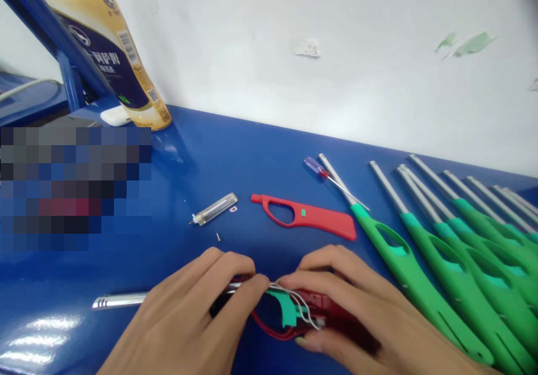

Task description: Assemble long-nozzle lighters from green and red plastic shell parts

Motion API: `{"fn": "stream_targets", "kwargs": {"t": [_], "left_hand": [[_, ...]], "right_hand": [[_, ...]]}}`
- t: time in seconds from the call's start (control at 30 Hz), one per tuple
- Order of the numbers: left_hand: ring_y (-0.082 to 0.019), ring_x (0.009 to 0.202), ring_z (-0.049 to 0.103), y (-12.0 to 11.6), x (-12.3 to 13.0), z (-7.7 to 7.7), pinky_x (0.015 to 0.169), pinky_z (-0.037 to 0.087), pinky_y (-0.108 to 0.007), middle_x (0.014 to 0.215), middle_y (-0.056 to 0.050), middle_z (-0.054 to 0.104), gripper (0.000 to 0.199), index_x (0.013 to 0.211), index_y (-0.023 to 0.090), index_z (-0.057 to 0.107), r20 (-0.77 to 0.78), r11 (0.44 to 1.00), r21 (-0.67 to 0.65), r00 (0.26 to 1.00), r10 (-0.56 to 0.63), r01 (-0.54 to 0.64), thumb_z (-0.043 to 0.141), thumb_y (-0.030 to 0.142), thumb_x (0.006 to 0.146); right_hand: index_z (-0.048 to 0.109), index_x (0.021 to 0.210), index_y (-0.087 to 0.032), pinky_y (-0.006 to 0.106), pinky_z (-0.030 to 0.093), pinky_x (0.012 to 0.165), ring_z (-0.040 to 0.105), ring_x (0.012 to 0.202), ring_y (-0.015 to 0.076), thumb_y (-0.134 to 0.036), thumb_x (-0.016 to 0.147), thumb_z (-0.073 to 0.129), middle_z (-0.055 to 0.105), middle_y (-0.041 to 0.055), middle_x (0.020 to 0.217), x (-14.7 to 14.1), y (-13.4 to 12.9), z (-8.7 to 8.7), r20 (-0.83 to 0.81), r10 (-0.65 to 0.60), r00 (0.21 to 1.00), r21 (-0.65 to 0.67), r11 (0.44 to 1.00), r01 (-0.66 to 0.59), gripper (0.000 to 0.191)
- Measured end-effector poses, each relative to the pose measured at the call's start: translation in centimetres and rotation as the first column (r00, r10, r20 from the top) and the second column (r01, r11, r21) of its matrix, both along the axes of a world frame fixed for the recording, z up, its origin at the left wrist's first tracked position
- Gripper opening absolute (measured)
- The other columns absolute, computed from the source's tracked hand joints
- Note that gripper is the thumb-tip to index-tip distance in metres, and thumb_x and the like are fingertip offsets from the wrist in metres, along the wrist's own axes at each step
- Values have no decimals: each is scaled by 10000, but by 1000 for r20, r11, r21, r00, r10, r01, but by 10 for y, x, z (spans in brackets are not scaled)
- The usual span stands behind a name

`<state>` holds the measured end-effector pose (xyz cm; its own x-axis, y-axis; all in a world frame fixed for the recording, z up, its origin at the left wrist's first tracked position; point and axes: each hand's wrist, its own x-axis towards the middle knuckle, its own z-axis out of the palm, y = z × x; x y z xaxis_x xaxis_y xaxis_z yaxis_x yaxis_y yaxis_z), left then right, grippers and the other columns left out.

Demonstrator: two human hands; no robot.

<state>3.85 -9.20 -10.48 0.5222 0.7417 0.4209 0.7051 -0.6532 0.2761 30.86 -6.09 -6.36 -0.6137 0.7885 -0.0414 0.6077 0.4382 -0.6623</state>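
Note:
Both hands are on an opened red lighter body (277,333) with a long metal tube (120,300) sticking out to the left. My left hand (202,302) pinches it where the tube meets the body. My right hand (344,302) grips the handle end, thumb below and fingers above. Between them show a teal trigger (288,310) and thin white wires (305,302). Beyond the hands lies the loose red half shell (328,222). Left of it are a clear fuel tank (216,209), a small pinkish piece (233,209) and a screw (218,237).
Several green long-tube lighters (420,285) lie in a row on the right. A screwdriver (316,167) rests across the nearest one's tube. A yellow bottle (113,55) stands at the back left near a white object (115,116). A white wall (336,83) borders the blue table (202,156).

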Motion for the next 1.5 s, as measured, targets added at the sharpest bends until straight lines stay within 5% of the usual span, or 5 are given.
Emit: {"fn": "stream_targets", "kwargs": {"t": [0.3, 0.53, 0.83, 1.17, 1.5], "left_hand": [[-206, 1184, 568, 0, -3, -3, 1030, 421, -361, 1311, -52, 618, 391, 1338, 226, 664, -2, 1000, 0, 1000, 9, -9, 433, 59, 1070], [-158, 847, 578, 7, 3, 8, 693, 457, -309, 1117, -28, 632, 408, 1228, 242, 692, 9, 1000, 29, 1000, -9, 9, 455, 7, 992], [-183, 974, 598, 5, 2, 4, 794, 487, -318, 1137, -41, 645, 441, 1297, 244, 706, 17, 995, 97, 1000, 19, -21, 444, 33, 1011], [-29, 749, 692, 9, -5, 11, 643, 518, -88, 1064, 33, 711, 404, 1310, 327, 705, 98, 995, 42, 992, 85, -89, 434, 112, 1102], [-51, 920, 772, 8, -14, 15, 827, 582, -88, 1136, 65, 758, 269, 1336, 338, 672, 95, 996, 8, 991, 91, -92, 484, 265, 1158]], "right_hand": [[639, 1368, -434, 213, 565, 989, 698, 1078, 121, -187, 970, 757, 688, -70, 1274, 0, 0, 0, -22, -4, 1000, 11, 1000, 4, 483], [600, 1373, -425, 203, 548, 1025, 688, 1145, 109, -158, 992, 719, 682, -75, 1292, -1, -1, 0, -70, -23, 997, 2, 1000, 23, 481], [670, 1296, -399, 222, 552, 1007, 688, 1105, 120, -178, 997, 732, 699, -67, 1285, 2, -3, -2, -53, 12, 999, 27, 1000, -11, 377], [656, 1307, -381, 225, 556, 1002, 692, 1109, 127, -184, 979, 760, 709, -67, 1281, -1, 1, -3, -51, 9, 999, 54, 999, -6, 397], [673, 1335, -343, 283, 581, 1024, 716, 1122, 158, -212, 1015, 705, 717, -12, 1280, 1, 0, -1, -15, 33, 999, 55, 998, -33, 348]]}}
